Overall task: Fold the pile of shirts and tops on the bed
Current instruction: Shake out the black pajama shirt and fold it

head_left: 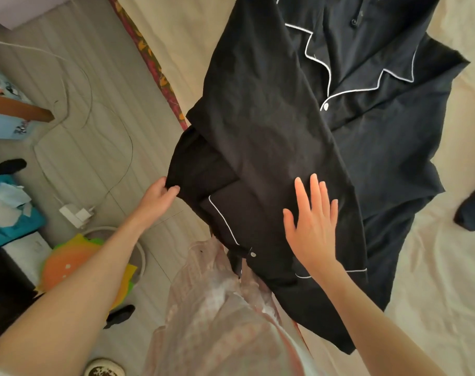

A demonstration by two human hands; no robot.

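Dark piped shirt (298, 126) spread at left edge of bed (448, 267), sleeve side overhanging. Left hand (157, 195) pinches sleeve cuff; right hand (311, 223) flat, fingers (315, 191) straight, pressing folded panel. Best: keep panel pinned, draw sleeve taut inward, align with side fold, smooth creases.

Home bedroom. Bed (434, 308) with cream sheet fills frame from 12 to 5 o'clock; patterned red-orange mattress edging (152, 63) runs along its side at 11 o'clock. Dark piped pyjama shirt (271, 104) spread on sheet, centre. Pale tiled floor (95, 118) at 9 to 10 o'clock carries household clutter: white charger (75, 213) with trailing cable (76, 85), blue box of tissues (8, 210) at 9, orange-and-green plastic piece (73, 264) at 8.
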